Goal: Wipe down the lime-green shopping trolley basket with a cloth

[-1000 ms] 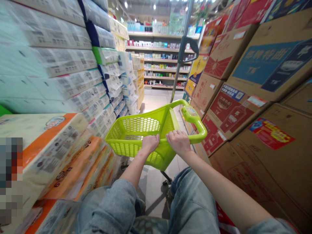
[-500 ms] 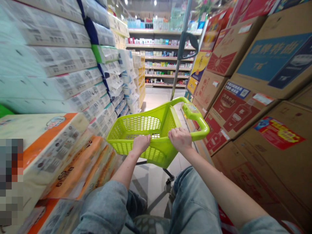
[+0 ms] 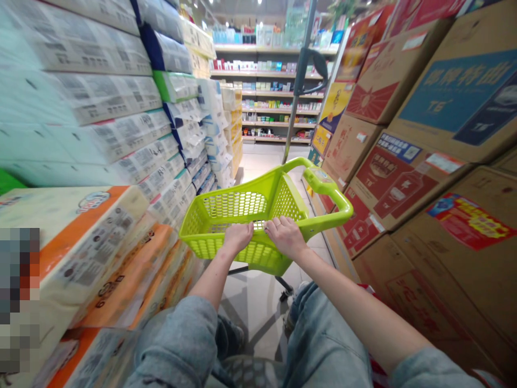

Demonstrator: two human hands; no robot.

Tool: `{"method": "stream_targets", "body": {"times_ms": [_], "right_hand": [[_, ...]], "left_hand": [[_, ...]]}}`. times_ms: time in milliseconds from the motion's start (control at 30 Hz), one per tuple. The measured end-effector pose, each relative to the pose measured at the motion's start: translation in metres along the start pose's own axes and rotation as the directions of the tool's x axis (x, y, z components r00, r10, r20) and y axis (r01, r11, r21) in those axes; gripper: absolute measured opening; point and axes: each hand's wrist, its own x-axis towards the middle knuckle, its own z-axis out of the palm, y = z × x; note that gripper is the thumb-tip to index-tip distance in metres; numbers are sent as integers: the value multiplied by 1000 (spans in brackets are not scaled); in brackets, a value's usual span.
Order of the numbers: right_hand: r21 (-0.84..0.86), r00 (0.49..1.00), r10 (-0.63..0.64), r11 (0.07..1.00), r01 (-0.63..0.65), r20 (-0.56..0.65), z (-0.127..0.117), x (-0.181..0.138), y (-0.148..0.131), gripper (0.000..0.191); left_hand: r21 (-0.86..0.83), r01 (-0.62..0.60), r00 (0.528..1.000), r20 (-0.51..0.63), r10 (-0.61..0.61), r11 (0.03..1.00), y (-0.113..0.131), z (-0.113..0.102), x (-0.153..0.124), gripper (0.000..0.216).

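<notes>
Foreground: two bent legs in faded blue denim trousers (image 3: 331, 339) frame a pale tiled floor (image 3: 258, 307). Just beyond the knees, in the middle of the aisle, stands a lime-green perforated plastic cart (image 3: 277, 263) on dark legs, its looped handle (image 3: 341, 199) turned to the right. The left hand (image 3: 239, 237) is closed over the cart's near-side rim; the right hand (image 3: 286, 236) (a thin ring on one finger) grips the same rim just beside it, nearer the handle. The undersides of both grips are hidden, so thumb placement is uncertain. Left: cream-and-orange plastic-wrapped packs (image 3: 48, 210), with tall stacks of white-wrapped packs (image 3: 109, 97) behind. Right: brown cardboard cartons with red and blue printing (image 3: 456, 97), piled high. Middle distance: an upright grey metal pole (image 3: 291, 121) with a dark loop-shaped grip (image 3: 301, 70). Background: pale-edged shelves (image 3: 274, 74) lined with small boxes and bottles.
</notes>
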Motion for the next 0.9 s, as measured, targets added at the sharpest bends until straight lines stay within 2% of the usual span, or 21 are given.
{"method": "stream_targets", "body": {"times_ms": [133, 300, 500, 733, 900], "right_hand": [[-35, 1000, -9, 999, 10, 16, -12, -14, 21, 26], [-84, 995, 103, 991, -102, 4, -27, -28, 39, 27], [-175, 967, 252, 951, -255, -42, -18, -27, 29, 28], [-54, 974, 223, 973, -225, -47, 11, -19, -5, 21], [-2, 995, 95, 996, -95, -8, 11, -19, 2, 22]], "left_hand": [[-12, 65, 997, 42, -65, 998, -9, 1, -2, 62], [1, 3, 1000, 17, -3, 1000, -2, 6, -6, 52], [26, -15, 999, -28, 16, 1000, 13, 12, -7, 49], [32, 6, 999, -46, -5, 999, 17, 9, -8, 55], [118, -64, 998, -15, 66, 991, 9, 6, -7, 47]]}}
